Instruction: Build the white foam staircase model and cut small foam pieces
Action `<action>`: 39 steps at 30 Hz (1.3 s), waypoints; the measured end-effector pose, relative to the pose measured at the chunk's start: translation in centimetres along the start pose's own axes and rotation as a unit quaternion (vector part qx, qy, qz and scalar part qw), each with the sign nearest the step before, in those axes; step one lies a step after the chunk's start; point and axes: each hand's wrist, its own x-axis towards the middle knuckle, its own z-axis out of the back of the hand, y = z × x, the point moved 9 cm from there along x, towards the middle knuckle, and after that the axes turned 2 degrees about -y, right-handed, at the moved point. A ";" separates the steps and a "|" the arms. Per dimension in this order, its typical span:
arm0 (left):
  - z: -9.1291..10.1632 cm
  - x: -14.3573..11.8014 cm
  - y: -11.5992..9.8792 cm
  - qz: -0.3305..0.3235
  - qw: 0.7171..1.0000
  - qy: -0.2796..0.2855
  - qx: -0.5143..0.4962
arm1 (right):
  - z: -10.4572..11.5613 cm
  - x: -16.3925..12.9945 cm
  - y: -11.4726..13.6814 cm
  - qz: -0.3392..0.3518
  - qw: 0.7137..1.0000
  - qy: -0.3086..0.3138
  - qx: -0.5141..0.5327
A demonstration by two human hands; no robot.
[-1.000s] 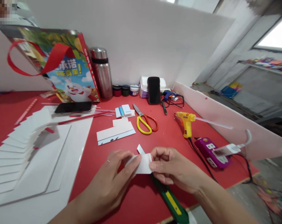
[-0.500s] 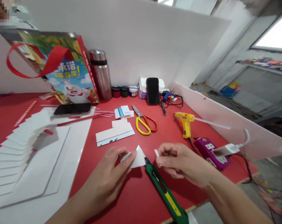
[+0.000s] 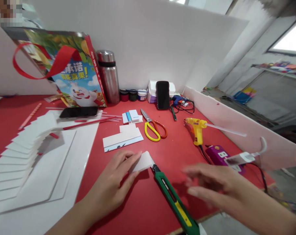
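My left hand (image 3: 120,179) pinches a small white piece of card (image 3: 143,161) between thumb and fingers, just above the red tabletop. Beside it lies a green utility knife (image 3: 173,199) with a yellow stripe, its tip at the card's right edge. To the right of the knife is my right hand (image 3: 209,186), blurred by motion, thumb and fingers apart, with nothing visible in them. Behind my left hand are cut card strips (image 3: 123,138), one edged in light blue. Scissors (image 3: 153,125) with yellow and orange handles lie spread behind the knife.
At left, a stepped stack of white card (image 3: 23,153) rests on white board. A yellow glue gun (image 3: 197,127) and purple power strip (image 3: 215,155) stand right. A gift bag (image 3: 76,75), steel flask (image 3: 109,78) and paint pots (image 3: 133,95) line the back.
My right hand has moved right and toward me, its fingers spreading; the small white scrap it pinched no longer shows. My left hand has turned the white card.
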 end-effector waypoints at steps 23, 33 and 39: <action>2.6 0.4 1.4 0.032 0.993 -0.100 0.057 | -1.9 18.2 5.7 0.118 0.983 -0.143 -0.008; 0.6 0.6 0.2 -0.013 0.999 0.002 0.048 | -5.1 21.4 7.2 0.194 0.974 -0.089 -0.082; 2.8 0.5 1.5 0.041 0.992 -0.108 0.052 | -9.8 17.6 8.8 0.333 0.913 0.006 -0.238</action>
